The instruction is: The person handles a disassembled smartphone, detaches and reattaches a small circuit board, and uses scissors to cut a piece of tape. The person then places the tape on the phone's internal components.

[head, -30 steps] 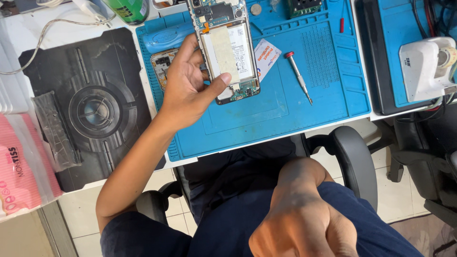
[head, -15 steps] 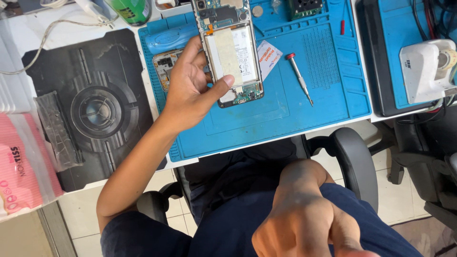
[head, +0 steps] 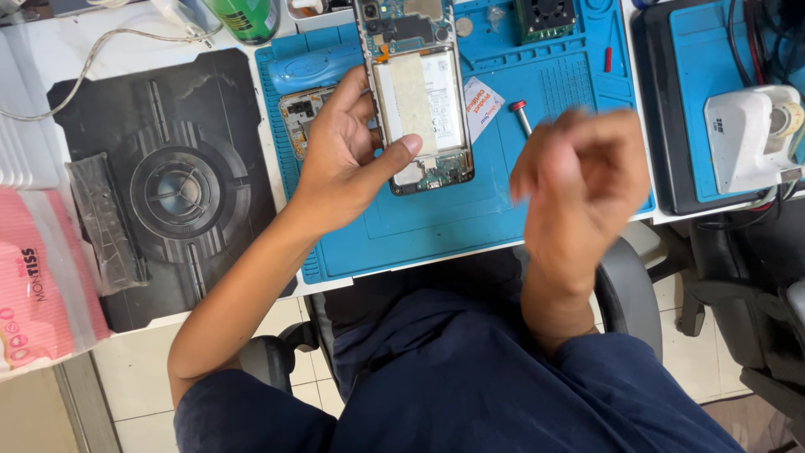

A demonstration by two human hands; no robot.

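An opened smartphone (head: 417, 92) with its back cover off, battery and circuit board exposed, lies on a blue work mat (head: 436, 226). My left hand (head: 344, 159) grips its lower left edge, thumb pressed on the bottom of the battery. My right hand (head: 579, 189) is raised over the mat's right part, blurred by motion, fingers loosely curled; I cannot see anything in it. A red-capped screwdriver (head: 521, 116) lies on the mat just behind that hand. A small white card (head: 480, 105) rests beside the phone.
A black round-patterned mat (head: 168, 184) lies left, with a clear plastic sleeve (head: 101, 222) on it. Pink packet (head: 38, 294) at far left. A white device (head: 750, 138) sits on a second blue mat at right. A green bottle (head: 243, 17) and a small fan (head: 545, 17) stand at the back.
My right hand has risen from my lap up over the mat's right side. My left hand keeps its grip on the phone, which sits slightly further from me.
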